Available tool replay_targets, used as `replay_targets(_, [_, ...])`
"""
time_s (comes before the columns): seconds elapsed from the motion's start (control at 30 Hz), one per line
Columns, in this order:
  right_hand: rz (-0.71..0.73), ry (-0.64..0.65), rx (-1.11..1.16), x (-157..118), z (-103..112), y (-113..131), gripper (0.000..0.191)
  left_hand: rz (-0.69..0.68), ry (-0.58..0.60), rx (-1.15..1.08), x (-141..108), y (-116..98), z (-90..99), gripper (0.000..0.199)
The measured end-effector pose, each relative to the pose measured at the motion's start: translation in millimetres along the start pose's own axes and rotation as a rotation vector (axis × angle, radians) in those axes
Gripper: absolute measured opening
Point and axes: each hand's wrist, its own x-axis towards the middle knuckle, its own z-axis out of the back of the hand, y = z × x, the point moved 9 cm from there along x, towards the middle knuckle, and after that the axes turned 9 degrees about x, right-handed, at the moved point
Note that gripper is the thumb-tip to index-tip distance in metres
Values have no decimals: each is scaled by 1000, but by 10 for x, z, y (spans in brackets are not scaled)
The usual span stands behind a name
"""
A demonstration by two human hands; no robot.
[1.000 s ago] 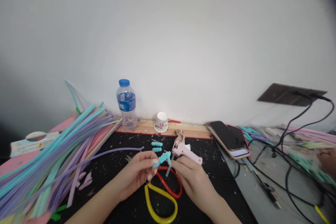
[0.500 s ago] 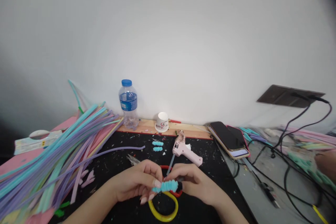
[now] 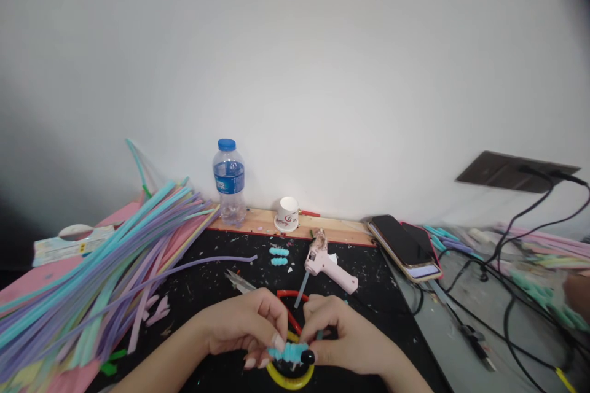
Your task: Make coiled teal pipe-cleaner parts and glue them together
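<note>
My left hand [image 3: 251, 325] pinches the left end of a light-blue fuzzy pipe-cleaner coil [image 3: 289, 352]. A shiny black bead [image 3: 307, 357] sits at the coil's right end. At that end the fingers of my right hand [image 3: 338, 334] are closed on the coil, the thumb beside the bead. A bit of teal shows between my right fingers. Beneath both hands lie scissors with a yellow and red handle [image 3: 291, 381], blades pointing up-left, partly hidden. Two small blue coiled pieces [image 3: 279, 256] rest on the black mat [image 3: 207, 301] beyond my hands.
A pink glue gun [image 3: 334, 270] lies behind my right hand. Many pastel pipe cleaners [image 3: 133, 258] spread at left. A water bottle [image 3: 229, 184] and paper cup [image 3: 288, 215] stand by the wall. Phones [image 3: 405, 245] and black cables [image 3: 502, 270] lie at right, near part of another person's hand [image 3: 578, 295].
Both hands have lowered slightly with the coil. The black end has turned, so the round bead now shows fully. My right fingers have curled in more, and the view has shifted a little.
</note>
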Motion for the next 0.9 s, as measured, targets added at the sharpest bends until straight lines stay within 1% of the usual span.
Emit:
replay_targets(0.07, [-24,-28,7,-7,25,-4,27,-32,-19,-9,-1,-26,10,2])
replay_targets(0.17, [-88,-123,2,-17,135,-36,27,-120,-97,-43,-8,-109,72,5])
replay_targets(0.23, [-111,-192,-15,-26,221,-50,27,-169,-148,-70,-13,-163,117,16])
replay_targets(0.3, [-119,-247,-38,-32,285,-53,26,-220,-200,-107,-22,-223,168,32])
replay_targets(0.33, [-120,-267,-57,-33,306,-50,25,-254,-236,-115,-32,-261,202,37])
replay_targets(0.37, [-119,-287,-82,-34,321,-45,25,-292,-279,-110,-46,-300,236,38])
replay_targets(0.43, [-102,-337,-139,-36,350,-17,24,-359,-363,-56,-79,-372,282,31])
replay_targets(0.5, [-69,-399,-188,-41,379,22,22,-395,-415,10,-93,-410,275,23])
replay_targets(0.6, [-14,-495,-245,-57,415,66,20,-446,-460,35,-91,-432,222,26])
replay_targets(0.67, [16,-537,-273,-64,412,74,19,-473,-484,14,-83,-431,184,22])
replay_targets(0.8, [26,-552,-303,-55,332,40,19,-465,-513,-65,-45,-373,126,19])
replay_targets(0.9, [9,-539,-321,-47,270,12,19,-442,-544,-149,-37,-312,131,18])
